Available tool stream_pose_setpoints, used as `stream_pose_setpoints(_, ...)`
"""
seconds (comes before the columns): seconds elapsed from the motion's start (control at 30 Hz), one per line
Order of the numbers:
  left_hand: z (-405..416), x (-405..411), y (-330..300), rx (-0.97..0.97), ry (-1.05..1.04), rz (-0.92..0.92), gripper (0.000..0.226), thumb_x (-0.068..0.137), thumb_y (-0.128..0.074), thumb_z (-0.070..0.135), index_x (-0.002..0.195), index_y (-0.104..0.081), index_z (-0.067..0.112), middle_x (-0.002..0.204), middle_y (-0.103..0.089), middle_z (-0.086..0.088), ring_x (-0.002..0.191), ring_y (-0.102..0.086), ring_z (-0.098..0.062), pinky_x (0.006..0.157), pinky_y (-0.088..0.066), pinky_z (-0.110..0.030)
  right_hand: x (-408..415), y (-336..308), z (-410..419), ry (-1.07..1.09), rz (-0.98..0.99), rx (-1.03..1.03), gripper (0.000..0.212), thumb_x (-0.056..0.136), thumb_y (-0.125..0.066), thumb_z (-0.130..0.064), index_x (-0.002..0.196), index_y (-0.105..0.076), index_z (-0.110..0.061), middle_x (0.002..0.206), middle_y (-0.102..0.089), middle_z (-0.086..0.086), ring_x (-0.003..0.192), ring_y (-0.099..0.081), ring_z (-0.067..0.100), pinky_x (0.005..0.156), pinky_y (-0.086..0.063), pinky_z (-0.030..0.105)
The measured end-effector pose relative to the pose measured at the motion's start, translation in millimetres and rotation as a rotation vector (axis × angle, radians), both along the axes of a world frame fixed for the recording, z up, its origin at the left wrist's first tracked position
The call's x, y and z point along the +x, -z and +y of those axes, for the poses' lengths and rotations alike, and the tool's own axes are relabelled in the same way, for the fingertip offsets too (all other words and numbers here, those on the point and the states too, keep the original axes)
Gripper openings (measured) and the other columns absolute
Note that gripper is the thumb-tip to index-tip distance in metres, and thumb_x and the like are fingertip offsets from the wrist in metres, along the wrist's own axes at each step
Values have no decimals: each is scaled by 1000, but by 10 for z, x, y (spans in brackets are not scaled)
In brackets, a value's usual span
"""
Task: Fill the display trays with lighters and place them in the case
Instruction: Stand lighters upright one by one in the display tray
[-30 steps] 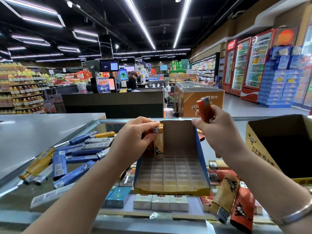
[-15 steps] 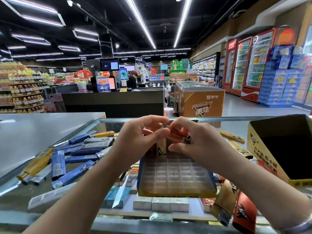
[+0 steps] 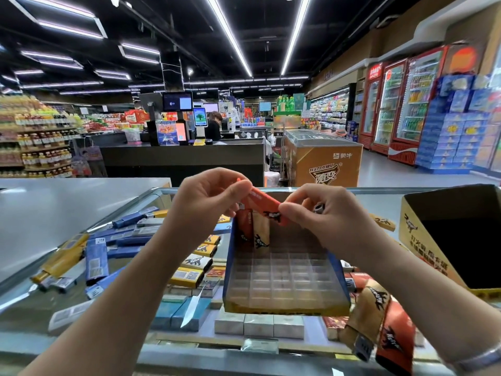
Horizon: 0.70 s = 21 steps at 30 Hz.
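Observation:
An orange lighter (image 3: 262,205) is held level above the display tray (image 3: 284,289), pinched at one end by my left hand (image 3: 208,202) and at the other by my right hand (image 3: 322,213). The tray is a blue-sided cardboard box with a clear grid of slots. Two lighters, one orange (image 3: 245,229) and one tan (image 3: 261,232), stand upright in its far left corner. The tray rests on the glass top of the case (image 3: 40,291). Several loose blue and yellow lighters (image 3: 95,260) lie to its left; tan and orange ones (image 3: 379,321) lie at the lower right.
An open yellow cardboard box (image 3: 423,240) stands at the right. Cigarette packs (image 3: 259,325) show through the glass below the tray. A grey counter (image 3: 54,213) runs along the left. A checkout desk and a freezer stand beyond.
My right hand brought the orange lighter down from beside the tray to my left hand. Both hands now hold it by its ends, raised slightly above the tray.

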State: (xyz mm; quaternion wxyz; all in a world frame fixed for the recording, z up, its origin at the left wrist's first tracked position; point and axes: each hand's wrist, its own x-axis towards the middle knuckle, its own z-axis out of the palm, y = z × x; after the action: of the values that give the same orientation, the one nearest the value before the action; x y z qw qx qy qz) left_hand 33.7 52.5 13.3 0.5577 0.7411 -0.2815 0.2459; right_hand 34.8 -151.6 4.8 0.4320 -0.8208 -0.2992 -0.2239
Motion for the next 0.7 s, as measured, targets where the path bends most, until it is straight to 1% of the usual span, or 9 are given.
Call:
stream_pose_setpoints(0.07, 36, 11, 1, -1, -100, -56, 22, 70, -63, 37, 84, -61, 21, 65, -68, 4, 55, -60, -5, 53, -50, -15, 41, 7, -50, 107, -51, 50, 17, 82, -62, -38, 79, -64, -22, 59, -54, -11, 56, -51, 0, 51, -39, 11)
stream_pose_setpoints(0.1, 57, 22, 12, 60, -177, -113, 20, 70, -63, 39, 84, -59, 24, 63, -67, 4, 57, -62, -5, 54, -51, -15, 64, 11, -77, 176, -80, 62, 12, 84, -63, -32, 79, -63, -21, 63, -54, -11, 59, -52, 2, 52, -40, 12)
stream_pose_setpoints(0.2, 78, 29, 47, 270, -312, -228, 16, 71, -59, 48, 80, -58, 35, 67, -65, 11, 64, -63, -4, 57, -52, -16, 146, 26, -164, 347, -65, 61, 1, 86, -63, -22, 87, -64, -21, 74, -56, -7, 70, -54, 9, 63, -46, 28)
stream_pose_setpoints(0.27, 60, 32, 69, 345, -315, -246, 16, 72, -56, 49, 80, -59, 36, 70, -63, 15, 68, -62, -4, 59, -53, -18, 202, 56, -195, 384, -10, 44, 10, 86, -63, -19, 95, -62, -22, 78, -54, -7, 75, -53, 11, 66, -46, 31)
stream_pose_setpoints(0.33, 43, 39, 87, 422, -353, -282, 17, 75, -55, 47, 83, -61, 34, 73, -60, 20, 71, -61, -4, 61, -53, -19, 237, 88, -202, 366, 49, 45, 23, 85, -63, -16, 106, -57, -25, 81, -54, -6, 77, -53, 10, 64, -45, 29)
stream_pose_setpoints(0.4, 34, 52, 109, 498, -388, -312, 12, 78, -63, 36, 87, -65, 28, 78, -62, 17, 71, -61, -4, 61, -54, -20, 256, 125, -199, 326, 130, 44, 40, 84, -64, -14, 119, -48, -25, 82, -53, -5, 77, -53, 11, 63, -45, 26)
stream_pose_setpoints(0.47, 28, 66, 127, 548, -409, -337, 14, 79, -68, 22, 93, -68, 20, 86, -65, 11, 77, -61, -5, 68, -55, -24, 270, 153, -197, 301, 200, -13, 50, 84, -64, -13, 127, -41, -23, 82, -50, -8, 77, -52, 10, 61, -43, 22)
stream_pose_setpoints(0.57, 22, 66, 120, 573, -428, -357, 17, 78, -70, 17, 96, -68, 16, 91, -66, 7, 82, -61, -6, 73, -54, -23, 277, 161, -200, 303, 228, -80, 53, 84, -62, -11, 130, -38, -23, 81, -49, -9, 75, -50, 9, 57, -40, 19)
stream_pose_setpoints(0.7, 13, 77, 134, 618, -409, -315, 16, 79, -69, 15, 95, -70, 15, 94, -66, 5, 86, -61, -11, 73, -55, -33, 278, 153, -200, 302, 233, -98, 53, 85, -59, -9, 131, -36, -23, 83, -46, -12, 76, -49, 9, 58, -40, 18)
